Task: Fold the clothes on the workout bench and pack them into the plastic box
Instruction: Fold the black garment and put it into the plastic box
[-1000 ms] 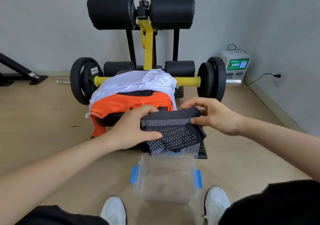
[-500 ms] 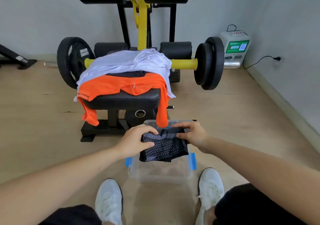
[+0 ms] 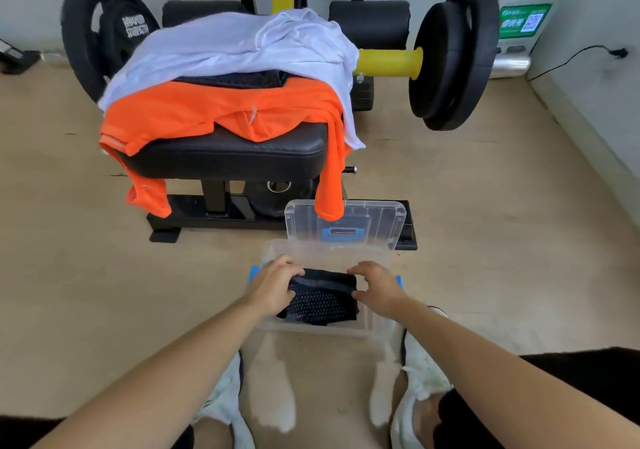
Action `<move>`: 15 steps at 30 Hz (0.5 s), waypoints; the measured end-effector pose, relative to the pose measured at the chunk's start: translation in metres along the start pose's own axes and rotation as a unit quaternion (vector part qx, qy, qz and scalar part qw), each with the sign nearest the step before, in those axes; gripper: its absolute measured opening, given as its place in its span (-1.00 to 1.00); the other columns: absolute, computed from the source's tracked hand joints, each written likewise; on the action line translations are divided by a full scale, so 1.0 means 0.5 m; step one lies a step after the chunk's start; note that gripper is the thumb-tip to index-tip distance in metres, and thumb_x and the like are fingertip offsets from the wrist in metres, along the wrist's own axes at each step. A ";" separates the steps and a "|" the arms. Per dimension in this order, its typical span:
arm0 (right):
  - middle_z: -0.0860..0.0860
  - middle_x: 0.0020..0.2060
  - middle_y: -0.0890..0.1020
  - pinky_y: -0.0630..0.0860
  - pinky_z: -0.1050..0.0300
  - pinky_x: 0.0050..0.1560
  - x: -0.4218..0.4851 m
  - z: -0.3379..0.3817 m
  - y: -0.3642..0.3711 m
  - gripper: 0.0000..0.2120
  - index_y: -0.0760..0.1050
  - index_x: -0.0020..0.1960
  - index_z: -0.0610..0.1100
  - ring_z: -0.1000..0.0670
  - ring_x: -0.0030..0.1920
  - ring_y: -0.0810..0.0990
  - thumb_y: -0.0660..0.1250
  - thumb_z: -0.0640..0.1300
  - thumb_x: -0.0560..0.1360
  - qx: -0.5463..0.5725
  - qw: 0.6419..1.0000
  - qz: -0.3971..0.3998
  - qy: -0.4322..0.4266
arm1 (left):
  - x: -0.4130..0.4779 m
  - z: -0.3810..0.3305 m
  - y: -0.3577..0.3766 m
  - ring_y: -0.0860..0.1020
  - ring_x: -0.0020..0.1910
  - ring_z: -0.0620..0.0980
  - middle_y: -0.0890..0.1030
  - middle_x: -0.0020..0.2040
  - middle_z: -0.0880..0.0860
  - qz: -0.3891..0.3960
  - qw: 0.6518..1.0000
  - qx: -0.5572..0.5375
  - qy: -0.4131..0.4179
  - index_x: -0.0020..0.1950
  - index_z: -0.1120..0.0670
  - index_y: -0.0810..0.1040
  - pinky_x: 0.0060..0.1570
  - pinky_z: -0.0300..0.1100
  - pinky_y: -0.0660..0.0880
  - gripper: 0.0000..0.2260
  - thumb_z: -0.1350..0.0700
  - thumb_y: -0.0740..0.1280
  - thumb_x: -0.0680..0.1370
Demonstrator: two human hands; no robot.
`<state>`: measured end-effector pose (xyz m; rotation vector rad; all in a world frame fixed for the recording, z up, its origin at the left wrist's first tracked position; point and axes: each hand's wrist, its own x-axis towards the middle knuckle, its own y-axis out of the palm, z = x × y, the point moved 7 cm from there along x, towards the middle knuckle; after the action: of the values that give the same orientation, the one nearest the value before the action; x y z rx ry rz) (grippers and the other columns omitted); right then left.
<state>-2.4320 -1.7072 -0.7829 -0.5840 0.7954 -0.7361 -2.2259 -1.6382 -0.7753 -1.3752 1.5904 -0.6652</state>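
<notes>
Black fabric with a pale dot pattern, a folded garment [image 3: 320, 301], is seen inside the clear plastic box [image 3: 332, 248]. The box is set on the wooden floor, between a person's white shoes [image 3: 225, 389] and the workout bench. The garment is gripped at both ends. The left hand [image 3: 273, 287] is curled over its left edge, and its right edge is pinched by the thumb and fingers of the right hand [image 3: 375, 287]. Blue latches [image 3: 254, 272] are visible at the box's sides. The clear lid [image 3: 381, 220] is leaned just behind the box, at the bench's base. Over the black padded bench seat [image 3: 225, 156] an orange shirt [image 3: 194, 113] is draped, with one sleeve hanging down in front of the lid. A white shirt [image 3: 225, 43] is laid over the orange one, and a dark garment [image 3: 235, 80] shows between them. Black weight plates [image 3: 450, 57] on a yellow-sleeved bar are seen behind the bench.
</notes>
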 end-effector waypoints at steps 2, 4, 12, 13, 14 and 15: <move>-0.08 0.39 0.43 0.28 0.14 0.41 -0.003 -0.003 0.039 -0.53 0.48 0.39 -0.11 -0.09 0.41 0.39 0.40 -0.26 0.49 -0.074 0.995 0.058 -0.016 | -0.004 0.013 0.030 0.48 0.27 -0.01 0.51 0.27 -0.05 0.042 0.998 0.050 0.006 0.32 -0.01 0.58 0.24 -0.15 0.43 -0.61 0.23 0.41 0.51; -0.08 0.31 0.51 0.33 0.17 0.35 -0.008 0.009 0.059 -0.59 0.53 0.33 -0.13 -0.08 0.33 0.44 0.40 -0.25 0.49 -0.100 0.991 0.075 -0.044 | -0.007 0.012 0.038 0.48 0.26 -0.02 0.54 0.24 -0.06 0.065 0.996 0.059 0.017 0.28 -0.02 0.59 0.20 -0.14 0.44 -0.66 0.21 0.38 0.52; -0.01 -0.07 0.69 0.48 0.25 -0.04 -0.024 0.084 -0.036 -0.82 0.65 0.08 -0.10 0.06 -0.16 0.56 0.38 -0.19 0.49 -0.085 0.992 0.011 -0.094 | -0.027 -0.116 -0.064 0.57 0.12 -0.04 0.65 0.11 -0.13 0.023 0.988 0.104 0.114 0.24 -0.10 0.59 -0.06 -0.17 0.41 -0.75 0.05 0.31 0.56; 0.01 -0.08 0.68 0.48 0.26 -0.04 -0.029 0.098 -0.061 -0.83 0.65 0.08 -0.08 0.07 -0.16 0.56 0.38 -0.18 0.50 -0.088 0.991 0.000 -0.101 | -0.036 -0.139 -0.088 0.57 0.11 -0.03 0.65 0.10 -0.14 0.014 0.984 0.116 0.131 0.23 -0.11 0.58 -0.05 -0.15 0.42 -0.75 0.03 0.31 0.57; 0.03 -0.10 0.67 0.51 0.25 -0.02 -0.034 0.112 -0.088 -0.83 0.64 0.07 -0.06 0.08 -0.14 0.58 0.38 -0.15 0.50 -0.089 0.990 -0.008 -0.106 | -0.046 -0.161 -0.114 0.58 0.11 -0.03 0.65 0.10 -0.14 0.004 0.981 0.127 0.149 0.24 -0.12 0.58 -0.02 -0.13 0.46 -0.75 0.03 0.30 0.57; 0.06 -0.11 0.66 0.53 0.21 0.00 -0.039 0.125 -0.115 -0.84 0.64 0.07 -0.05 0.07 -0.13 0.60 0.39 -0.12 0.51 -0.091 0.990 -0.016 -0.111 | -0.059 -0.183 -0.143 0.59 0.11 -0.02 0.66 0.10 -0.14 -0.006 0.976 0.140 0.165 0.24 -0.12 0.58 0.01 -0.12 0.49 -0.76 0.02 0.29 0.58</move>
<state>-2.4121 -1.7155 -0.6983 -0.8298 0.6517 -0.6179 -2.2734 -1.6412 -0.6651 -1.1077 1.6660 -1.1268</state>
